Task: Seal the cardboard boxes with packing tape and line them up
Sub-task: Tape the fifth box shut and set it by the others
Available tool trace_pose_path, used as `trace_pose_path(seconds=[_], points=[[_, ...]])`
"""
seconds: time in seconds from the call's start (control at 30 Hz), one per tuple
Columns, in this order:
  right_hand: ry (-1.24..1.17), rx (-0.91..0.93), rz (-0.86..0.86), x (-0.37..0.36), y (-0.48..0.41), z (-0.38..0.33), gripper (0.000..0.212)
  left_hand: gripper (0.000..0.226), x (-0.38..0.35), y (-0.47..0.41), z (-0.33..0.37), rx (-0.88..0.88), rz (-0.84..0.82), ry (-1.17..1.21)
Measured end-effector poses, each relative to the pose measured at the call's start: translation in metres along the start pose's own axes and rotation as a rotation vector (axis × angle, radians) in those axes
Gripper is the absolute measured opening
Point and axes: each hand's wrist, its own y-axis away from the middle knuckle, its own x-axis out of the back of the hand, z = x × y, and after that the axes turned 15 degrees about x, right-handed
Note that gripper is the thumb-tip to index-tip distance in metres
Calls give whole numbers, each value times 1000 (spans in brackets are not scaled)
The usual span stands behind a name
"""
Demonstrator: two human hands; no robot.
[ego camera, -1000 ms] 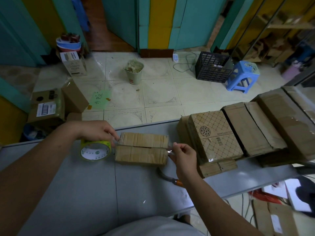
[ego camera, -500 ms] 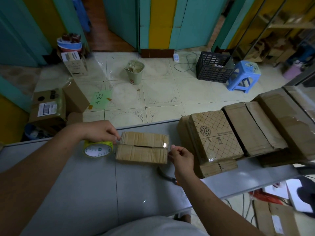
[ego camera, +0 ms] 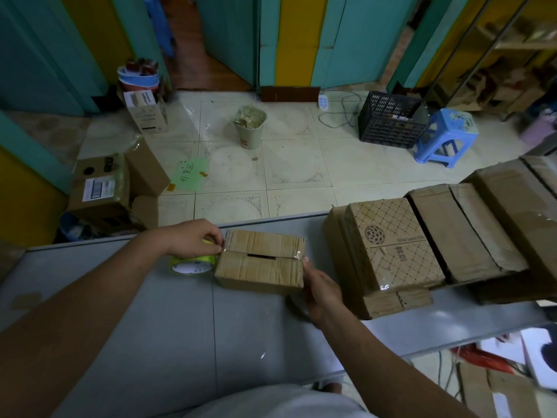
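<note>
Nearest me, the grey table point(ego camera: 150, 312). On it, approx mid-table toward the far edge, sits the small box point(ego camera: 260, 268), flaps down but w/ a dark gap showing along the centre seam.

R hand point(ego camera: 324, 292) is up against the box's right end, one fingertip point(ego camera: 306, 260) at the top edge where the clear tape point(ego camera: 297, 255) glints. I see that hand from the back, so can't tell if it pinches the tape end or just presses it flat.

L hand point(ego camera: 193, 238) is at the left end, fingers curled over the tape roll point(ego camera: 193, 264), which touches the box.

My guess: the box is light, corrugated card, stiff at corners & edges but springy mid-flap, so it'd skid on that smooth top unless braced. Best hold is by the two ends, as now; pressing near the seam would sink the flaps. Taped faces will be slick.

Further right, a patterned box point(ego camera: 391, 245) & plain boxes point(ego camera: 461, 230) stand side by side. Beyond, on the floor: a bin point(ego camera: 249, 128), black crate point(ego camera: 388, 120), blue stool point(ego camera: 446, 137).
</note>
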Motion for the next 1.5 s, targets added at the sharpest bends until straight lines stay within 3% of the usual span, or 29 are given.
trace_pose_path(seconds=[0.17, 0.37, 0.5, 0.7, 0.77, 0.83, 0.93, 1.13, 1.27, 1.37, 1.43, 1.5], points=[[195, 321, 77, -1, 0, -8, 20, 14, -13, 1, -7, 30, 34, 98], [663, 739, -121, 12, 4, -13, 25, 13, -22, 4, -12, 72, 43, 155], [813, 735, -201, 17, 5, -12, 28, 11, -22, 7, -9, 86, 46, 174], [684, 567, -229, 18, 4, -22, 17, 11, -21, 13, 3, 152, 51, 163], [696, 637, -217, 16, 9, -24, 24, 33, -20, 16, 7, 190, 10, 213], [688, 716, -207, 14, 15, -25, 25, 41, -22, 20, 9, 197, -17, 208], [674, 764, -250, 12, 18, -30, 23, 28, -24, 27, 7, 193, 11, 101], [692, 778, -370, 2, 14, -60, 27, 19, -49, 45, 14, 274, 36, 324], [865, 765, -487, -15, 0, -90, 33, 29, -93, 47, 42, 330, 122, 478], [1203, 748, -544, -23, -12, -107, 39, 30, -127, 49, 61, 331, 223, 654], [1489, 802, -499, -25, -17, -109, 62, 29, -144, 50, 71, 319, 305, 710], [1519, 956, -467, -30, -10, -106, 85, 27, -157, 51, 77, 304, 381, 802]])
